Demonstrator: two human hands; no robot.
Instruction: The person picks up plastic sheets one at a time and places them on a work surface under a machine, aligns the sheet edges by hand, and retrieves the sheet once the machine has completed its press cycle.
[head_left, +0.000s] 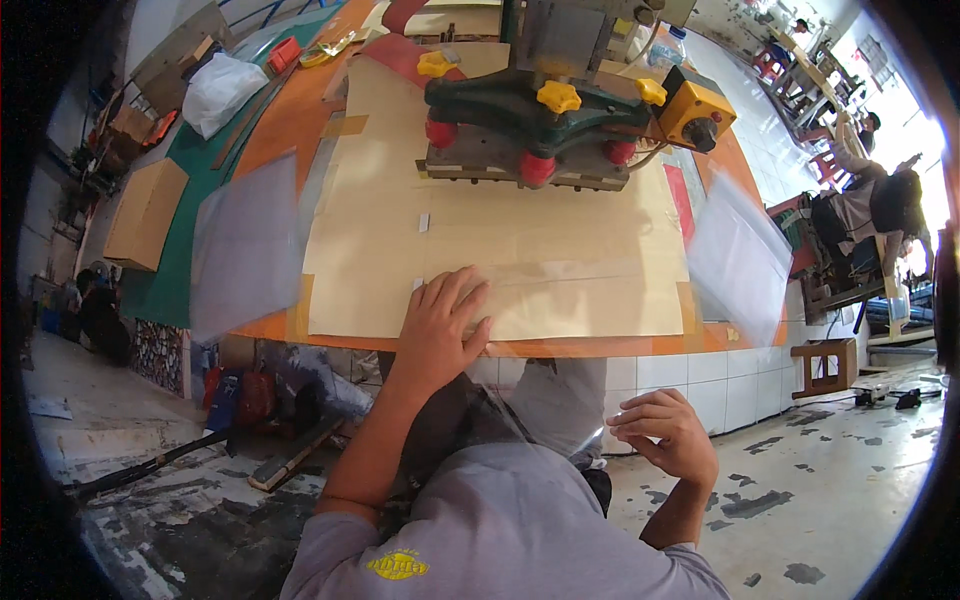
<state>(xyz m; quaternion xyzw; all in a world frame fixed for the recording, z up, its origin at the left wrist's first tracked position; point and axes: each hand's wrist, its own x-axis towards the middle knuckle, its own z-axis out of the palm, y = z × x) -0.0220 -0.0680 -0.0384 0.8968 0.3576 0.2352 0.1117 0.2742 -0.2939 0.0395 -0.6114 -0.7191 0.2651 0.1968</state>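
Note:
My left hand [440, 325] lies on a cream-coloured sheet [380, 200] near the table's front edge, fingers stretched and slightly apart. Beside its fingertips is a small white strip [418, 284]; a second white strip [423, 222] sits farther up. Something clear, like thin plastic film [560, 270], shows to the right of those fingers and seems to run over the edge. My right hand [668, 432] is raised off the table at the right, its fingers curled together. What they pinch, if anything, I cannot make out.
A press head [540, 130] with yellow knobs and a yellow control box [695, 115] overhangs the sheet. Translucent plastic sheets lie left [245, 250] and right [740, 250]. A cardboard box [145, 215] and white bag [222, 92] stand left. People sit at the far right.

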